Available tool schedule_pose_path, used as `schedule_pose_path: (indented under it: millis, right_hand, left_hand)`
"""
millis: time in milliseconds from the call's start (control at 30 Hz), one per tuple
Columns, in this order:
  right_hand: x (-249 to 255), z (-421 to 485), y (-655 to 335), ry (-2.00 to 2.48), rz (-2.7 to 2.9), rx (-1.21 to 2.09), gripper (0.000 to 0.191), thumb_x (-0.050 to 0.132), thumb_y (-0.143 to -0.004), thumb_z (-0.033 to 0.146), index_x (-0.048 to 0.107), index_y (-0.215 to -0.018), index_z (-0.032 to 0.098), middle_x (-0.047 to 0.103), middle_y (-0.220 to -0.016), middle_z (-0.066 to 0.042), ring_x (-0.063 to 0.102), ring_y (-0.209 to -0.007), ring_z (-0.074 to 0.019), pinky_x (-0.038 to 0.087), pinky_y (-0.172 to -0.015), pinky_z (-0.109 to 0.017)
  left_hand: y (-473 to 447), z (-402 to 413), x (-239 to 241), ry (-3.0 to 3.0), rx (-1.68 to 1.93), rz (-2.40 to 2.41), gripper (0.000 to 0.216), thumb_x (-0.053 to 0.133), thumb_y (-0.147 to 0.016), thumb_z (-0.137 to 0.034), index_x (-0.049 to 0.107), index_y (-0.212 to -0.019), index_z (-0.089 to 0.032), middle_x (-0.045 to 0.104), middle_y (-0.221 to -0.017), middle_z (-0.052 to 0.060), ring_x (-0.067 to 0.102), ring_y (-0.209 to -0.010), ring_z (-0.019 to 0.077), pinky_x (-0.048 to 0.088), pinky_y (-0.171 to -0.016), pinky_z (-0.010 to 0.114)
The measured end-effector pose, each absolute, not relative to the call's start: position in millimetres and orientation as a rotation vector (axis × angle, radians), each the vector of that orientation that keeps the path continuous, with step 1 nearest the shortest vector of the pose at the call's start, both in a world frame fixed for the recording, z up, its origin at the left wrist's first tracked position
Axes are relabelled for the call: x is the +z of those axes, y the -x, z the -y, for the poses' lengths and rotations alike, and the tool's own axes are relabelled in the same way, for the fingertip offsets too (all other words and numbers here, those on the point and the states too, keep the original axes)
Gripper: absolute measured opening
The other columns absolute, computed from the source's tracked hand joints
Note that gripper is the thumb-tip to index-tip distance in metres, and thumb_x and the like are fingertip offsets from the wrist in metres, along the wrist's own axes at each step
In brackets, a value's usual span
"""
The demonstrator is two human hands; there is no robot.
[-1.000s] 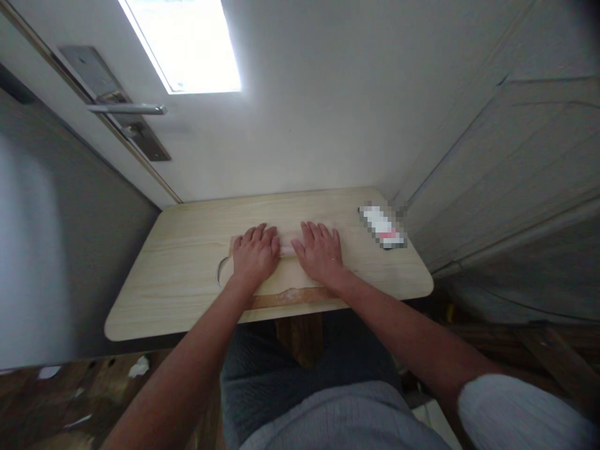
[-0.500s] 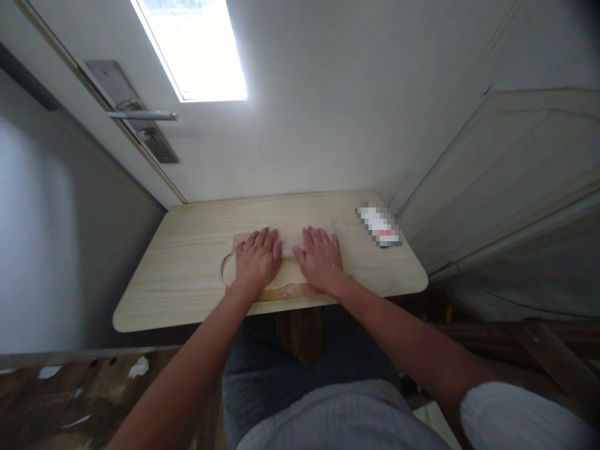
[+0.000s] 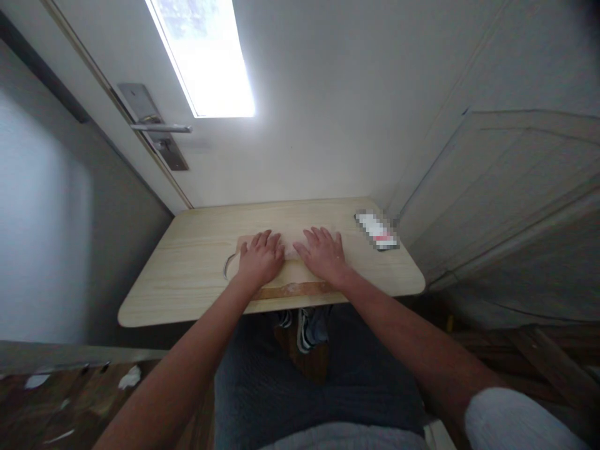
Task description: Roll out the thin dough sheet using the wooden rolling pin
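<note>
A wooden cutting board [image 3: 295,273] lies on the pale wood-grain table, with a darker brown strip along its near edge and a curved metal handle [image 3: 227,267] at its left end. Palm down on the left part of the board is my left hand [image 3: 262,257], fingers apart. My right hand [image 3: 322,255] rests in the same way on the right part, its fingers spread. In the gap between the hands shows a pale, whitish strip [image 3: 290,251]; its kind I cannot make out, and the hands cover whatever lies beneath them.
A blurred-out phone-like object [image 3: 376,229] lies at the table's [image 3: 164,275] right end. Behind the table stands a white door with a metal lever handle [image 3: 162,128] and a bright window pane [image 3: 210,69]. Walls flank both sides. Below are shoes [image 3: 309,331] and scraps on the wooden floor.
The camera view has shifted slightly, so shoes now show under the table. Both hands stay on the board, with their fingers a little more raised and spread.
</note>
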State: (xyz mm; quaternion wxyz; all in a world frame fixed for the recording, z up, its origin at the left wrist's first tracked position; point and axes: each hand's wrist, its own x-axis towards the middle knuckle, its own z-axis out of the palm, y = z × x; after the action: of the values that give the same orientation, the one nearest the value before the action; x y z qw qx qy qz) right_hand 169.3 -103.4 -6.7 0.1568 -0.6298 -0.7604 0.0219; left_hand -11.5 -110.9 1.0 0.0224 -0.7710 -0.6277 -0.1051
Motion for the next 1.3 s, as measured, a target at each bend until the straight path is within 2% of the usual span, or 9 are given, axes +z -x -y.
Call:
schedule_pose_path:
  millis: [167, 267, 433, 700, 967, 1300]
  right_hand:
    - [-8, 71, -174, 1.854, 2.173, 0.094, 0.059, 0.031, -0.1, 0.061, 0.049, -0.143, 0.025, 0.044, -0.153, -0.01, 0.032, -0.142, -0.0325, 0.017, -0.114, -0.062]
    - [-12, 60, -173, 1.854, 2.15, 0.124, 0.059, 0.031, -0.099, 0.061, 0.05, -0.143, 0.026, 0.044, -0.153, -0.01, 0.034, -0.141, -0.0333, 0.022, -0.112, -0.061]
    - [-14, 49, -175, 1.87, 2.134, 0.13, 0.058, 0.031, -0.1, 0.06, 0.049, -0.143, 0.026, 0.044, -0.153, -0.01, 0.034, -0.14, -0.0336, 0.024, -0.112, -0.06]
    - [-17, 31, -177, 1.848, 2.082, 0.215, 0.06, 0.03, -0.1, 0.062, 0.054, -0.14, 0.024, 0.051, -0.146, -0.01, 0.042, -0.135, -0.0283, 0.032, -0.11, -0.047]
    - [-20, 24, -177, 1.825, 2.069, 0.269, 0.057, 0.035, -0.099, 0.059, 0.057, -0.136, 0.022, 0.056, -0.142, -0.01, 0.045, -0.133, -0.0265, 0.033, -0.109, -0.043]
    - [-19, 31, -167, 1.854, 2.125, 0.183, 0.054, 0.036, -0.1, 0.056, 0.055, -0.136, 0.022, 0.054, -0.142, -0.011, 0.042, -0.134, -0.0292, 0.028, -0.111, -0.055]
  left_hand:
    - [13, 74, 12, 2.367, -0.381, 1.966, 0.045, 0.038, -0.096, -0.037, 0.05, -0.138, -0.025, 0.048, -0.149, 0.011, 0.042, -0.138, 0.0276, 0.031, -0.112, 0.057]
    - [16, 56, 5, 2.332, -0.405, 2.007, 0.047, 0.035, -0.098, -0.042, 0.051, -0.137, -0.021, 0.051, -0.146, 0.013, 0.045, -0.135, 0.0293, 0.035, -0.109, 0.055]
    - [20, 37, -7, 2.336, -0.417, 1.977, 0.049, 0.037, -0.097, -0.048, 0.052, -0.136, -0.022, 0.053, -0.144, 0.012, 0.047, -0.133, 0.0292, 0.037, -0.108, 0.052]
    - [28, 20, -7, 2.418, -0.41, 2.026, 0.049, 0.037, -0.096, -0.051, 0.059, -0.129, -0.022, 0.058, -0.139, 0.011, 0.052, -0.128, 0.0269, 0.039, -0.108, 0.044]
    - [25, 14, -7, 2.443, -0.39, 1.972, 0.049, 0.037, -0.096, -0.048, 0.061, -0.127, -0.019, 0.06, -0.135, 0.011, 0.054, -0.125, 0.027, 0.041, -0.106, 0.044]
    - [29, 12, -9, 2.462, -0.391, 1.954, 0.049, 0.034, -0.097, -0.05, 0.061, -0.127, -0.021, 0.061, -0.135, 0.01, 0.054, -0.125, 0.0272, 0.041, -0.106, 0.045]
